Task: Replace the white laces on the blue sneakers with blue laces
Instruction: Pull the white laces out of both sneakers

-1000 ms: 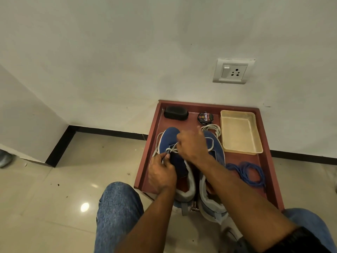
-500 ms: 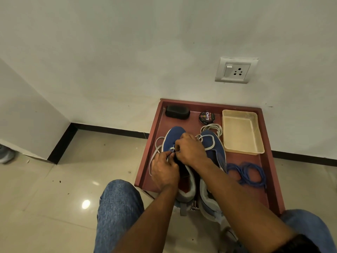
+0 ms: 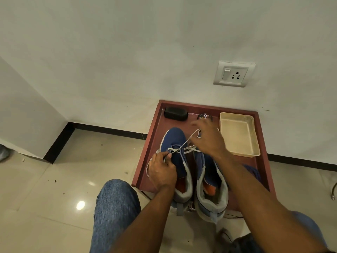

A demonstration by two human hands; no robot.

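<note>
Denim knees [image 3: 114,207] are showing at the bottom of the frame, and both forearms are reaching up over the red tray [image 3: 145,161] sitting on the floor against the wall. Two blue sneakers [image 3: 209,179] are standing side by side in it, heels toward the lower edge. At centre frame the left hand [image 3: 162,172] is pinching the white lace [image 3: 184,144] beside the left shoe's eyelets, probably steadying it. Slightly higher and to the right, the right hand [image 3: 209,141] is drawing a lace strand up and away, its grip closing around it with fingers curled; unthreading looks unfinished. Blue laces [image 3: 253,172] are peeking out behind the right forearm. Farther up are lying a cream tub [image 3: 238,136], a polish tin [image 3: 204,116] and a black brush [image 3: 176,113].
</note>
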